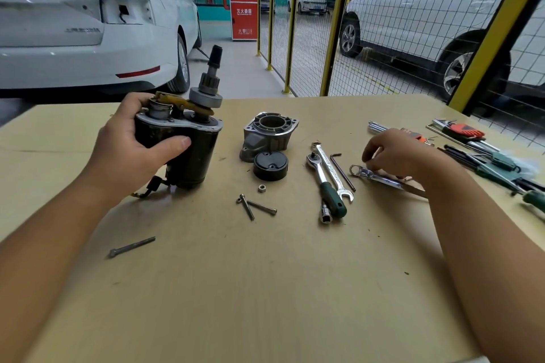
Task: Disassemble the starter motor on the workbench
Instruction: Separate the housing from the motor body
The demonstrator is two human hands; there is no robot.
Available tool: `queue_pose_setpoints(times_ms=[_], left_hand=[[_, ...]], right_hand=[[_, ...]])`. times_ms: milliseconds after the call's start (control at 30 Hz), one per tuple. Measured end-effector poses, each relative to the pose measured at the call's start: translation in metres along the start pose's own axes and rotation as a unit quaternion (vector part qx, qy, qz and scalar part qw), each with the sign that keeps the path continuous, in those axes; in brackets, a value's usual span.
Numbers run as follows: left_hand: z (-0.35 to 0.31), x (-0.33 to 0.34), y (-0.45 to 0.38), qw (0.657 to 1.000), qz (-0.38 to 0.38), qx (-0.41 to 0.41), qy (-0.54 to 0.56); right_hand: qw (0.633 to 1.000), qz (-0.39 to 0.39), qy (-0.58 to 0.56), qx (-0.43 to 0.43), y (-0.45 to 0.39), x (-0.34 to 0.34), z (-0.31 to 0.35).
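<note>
Tan cardboard-like tabletop, parts spread across the middle of the frame.

Your left hand grips the starter motor at centre left. Fingers wrap round the far side of the dark body, thumb pressed flat across the near side. Motor stands upright, base on the tabletop, pinion shaft pointing up and tilted slightly right. Yellow shift fork is exposed on top, nose housing off.

Your right hand is at centre right, palm down, fingers curled downward over the ring end of a combination wrench. Fingertips are at or just above the wrench shank; can't tell if they actually pinch it. The wrench lies flat on the tabletop.

Grey nose housing sits just right of the motor, opening up. Black end cap touches its near side. Small nut is just below the cap, two long bolts crossed at their heads below that. A third bolt lies apart at lower left.

Right of centre: green-handled ratchet with socket, a second combination wrench alongside it, black hex key next to them. Hex key sets and screwdrivers are at the right edge.
</note>
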State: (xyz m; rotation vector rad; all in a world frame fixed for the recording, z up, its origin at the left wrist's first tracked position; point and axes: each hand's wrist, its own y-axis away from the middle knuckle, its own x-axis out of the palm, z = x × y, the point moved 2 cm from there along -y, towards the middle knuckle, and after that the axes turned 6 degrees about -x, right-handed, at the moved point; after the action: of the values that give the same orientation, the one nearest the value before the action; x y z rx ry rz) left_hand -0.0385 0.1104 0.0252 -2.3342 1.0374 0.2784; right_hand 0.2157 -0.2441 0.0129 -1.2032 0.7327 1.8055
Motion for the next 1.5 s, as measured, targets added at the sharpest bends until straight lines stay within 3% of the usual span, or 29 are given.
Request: queue_pose_setpoints(times_ms=[233,767,867,933,1033,1133,1267,1433,1500], left_hand=[[0.000,-0.001,0.001,1.000,-0.002,-0.001,-0.009],[-0.012,0.000,0.008,1.000,-0.006,-0.011,-0.010],[-0.012,0.000,0.008,1.000,-0.009,-0.009,-0.011],[-0.012,0.001,0.008,1.000,-0.009,-0.010,-0.012],[-0.012,0.000,0.008,1.000,-0.007,-0.011,-0.007],[-0.011,0.000,0.007,1.000,-0.006,-0.011,-0.006],[-0.009,0.000,0.007,1.000,-0.004,-0.011,0.001],[-0.007,0.001,0.005,1.000,-0.009,-0.011,0.009],[-0.005,0.001,0.004,1.000,-0.011,-0.006,0.005]], right_hand=[[0.999,0.022,0.017,0.026,0.003,0.000,-0.002],[0.998,-0.004,0.066,-0.018,0.002,0.004,0.008],[0.995,-0.066,-0.061,-0.042,0.006,0.000,0.014],[0.970,-0.129,-0.184,-0.088,0.013,-0.006,0.025],[0.930,-0.119,-0.295,-0.182,0.026,-0.002,0.056],[0.941,-0.050,-0.207,-0.265,0.034,0.023,0.091],[0.951,0.007,-0.054,-0.306,0.033,0.052,0.110],[0.947,-0.025,-0.097,-0.304,0.035,0.036,0.101],[0.954,0.017,-0.063,-0.292,0.036,0.021,0.092]])
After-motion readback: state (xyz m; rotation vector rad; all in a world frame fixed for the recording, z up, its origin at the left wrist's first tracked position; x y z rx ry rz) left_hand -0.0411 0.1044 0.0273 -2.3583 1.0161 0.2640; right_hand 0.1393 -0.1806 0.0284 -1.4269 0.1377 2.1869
